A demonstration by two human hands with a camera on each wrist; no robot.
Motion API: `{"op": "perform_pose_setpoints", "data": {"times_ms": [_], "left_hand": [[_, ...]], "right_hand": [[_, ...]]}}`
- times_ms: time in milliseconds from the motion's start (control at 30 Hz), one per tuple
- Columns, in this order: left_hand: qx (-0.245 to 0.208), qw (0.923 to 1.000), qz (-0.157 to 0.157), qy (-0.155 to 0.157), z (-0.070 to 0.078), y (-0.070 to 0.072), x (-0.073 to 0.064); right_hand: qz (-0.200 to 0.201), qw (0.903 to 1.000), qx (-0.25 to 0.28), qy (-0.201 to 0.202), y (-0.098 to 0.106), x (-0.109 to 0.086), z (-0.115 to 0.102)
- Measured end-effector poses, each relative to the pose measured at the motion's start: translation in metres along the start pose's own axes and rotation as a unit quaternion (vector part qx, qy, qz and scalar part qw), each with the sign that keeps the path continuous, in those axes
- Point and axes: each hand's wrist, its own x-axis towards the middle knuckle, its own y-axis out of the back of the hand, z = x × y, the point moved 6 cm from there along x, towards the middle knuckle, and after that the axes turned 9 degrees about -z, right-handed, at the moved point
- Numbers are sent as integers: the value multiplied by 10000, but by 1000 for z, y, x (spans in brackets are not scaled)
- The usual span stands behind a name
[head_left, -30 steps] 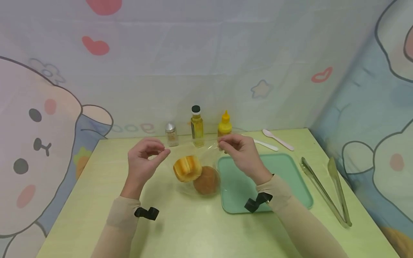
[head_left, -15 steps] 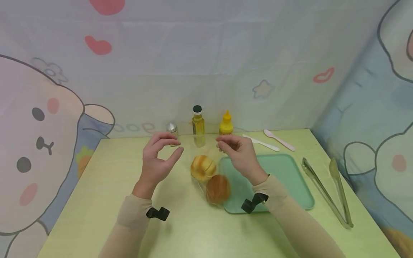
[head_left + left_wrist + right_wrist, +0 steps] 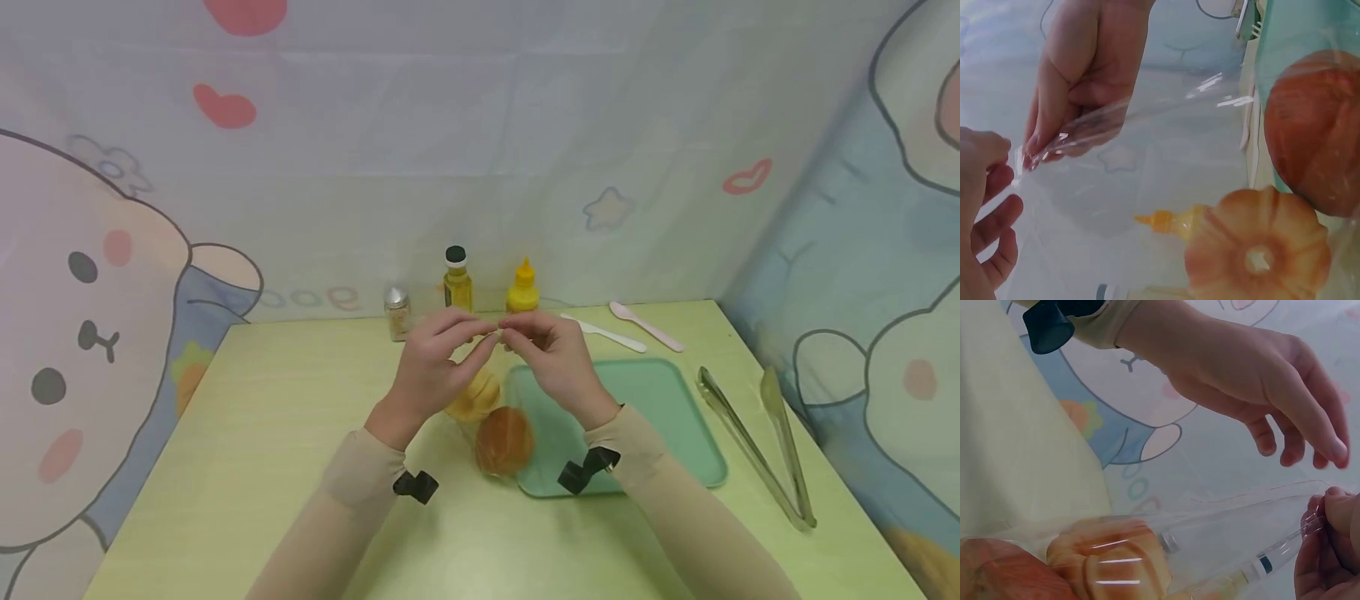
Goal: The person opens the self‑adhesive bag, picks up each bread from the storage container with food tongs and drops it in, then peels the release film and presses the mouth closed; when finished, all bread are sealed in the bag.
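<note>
My right hand (image 3: 551,358) pinches the gathered top of a clear plastic bag (image 3: 1244,512) between thumb and fingers. Inside the bag are a round brown bun (image 3: 504,442) and a pale yellow, ridged bread roll (image 3: 1260,250), both hanging below the hands. The left hand (image 3: 438,358) is close beside the right one, fingertips near the bag's top. In the right wrist view, a gap shows between the left hand's fingers (image 3: 1335,450) and the film; they hold nothing. From the head view, the left hand partly covers the yellow roll.
A green tray (image 3: 622,400) lies right of the bag, with metal tongs (image 3: 757,446) farther right. Along the back stand a shaker (image 3: 397,312), an oil bottle (image 3: 457,283) and a yellow squeeze bottle (image 3: 522,290). A white knife (image 3: 607,333) and pink spoon (image 3: 645,325) lie behind the tray.
My left hand has moved right, from well apart to beside the right hand. The bag with both breads has swung right, toward the tray's edge. The right hand has kept its pinch.
</note>
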Motion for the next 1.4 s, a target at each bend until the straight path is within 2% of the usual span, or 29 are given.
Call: {"op": "perform_pose_setpoints", "data": {"times_ms": [200, 333, 500, 667, 833, 967, 1100, 1267, 1400], "left_hand": [[683, 9974, -133, 182, 5, -3, 8], [1209, 9923, -237, 116, 7, -4, 9], [1775, 9838, -223, -88, 10, -3, 11], [2038, 9788, -184, -114, 9, -3, 13], [2104, 9770, -326, 74, 3, -6, 11], [2080, 9772, -362, 231, -2, -4, 9], [1775, 9833, -229, 340, -6, 1, 9], [1225, 9922, -201, 90, -4, 3, 8], [1361, 9902, -292, -134, 1, 1, 8]], "right_hand": [[-289, 9987, -146, 398, -7, 1, -7], [-401, 9959, -478, 660, -10, 1, -9], [-410, 9863, -1116, 1141, -13, 2, -17], [-372, 9769, -1531, 1442, -14, 1, -21], [-407, 9724, -1708, 1537, -17, 1, -19], [-416, 9743, -1634, 1494, -18, 0, -19], [-345, 9792, -1481, 1339, -17, 0, -19], [-293, 9824, -1397, 1202, -14, -1, -17], [-313, 9811, -1443, 1250, -15, -1, -18]]}}
